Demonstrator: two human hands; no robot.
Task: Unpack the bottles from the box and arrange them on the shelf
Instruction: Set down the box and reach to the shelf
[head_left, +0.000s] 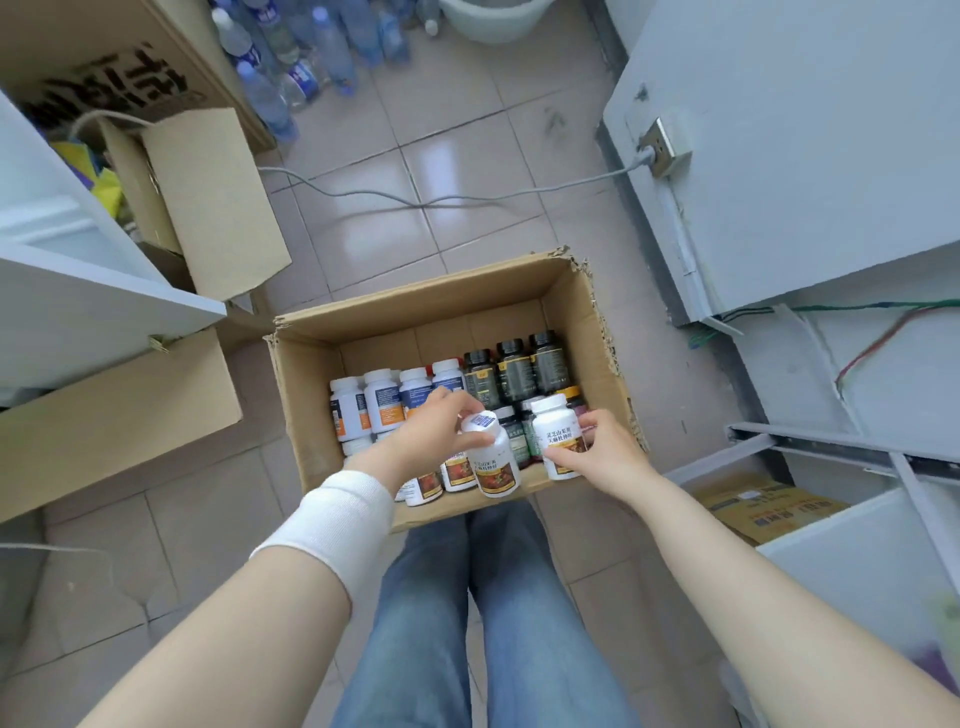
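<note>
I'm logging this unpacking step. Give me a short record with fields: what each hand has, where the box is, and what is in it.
left hand: grips left bottle, white, near its cap
right hand: holds right bottle, white, by its sides
held bottles: both over the front part of the box
box: open cardboard, on the tiled floor
in box: dark bottles back right; blue-label bottles back left; red-label bottles at the front
</note>
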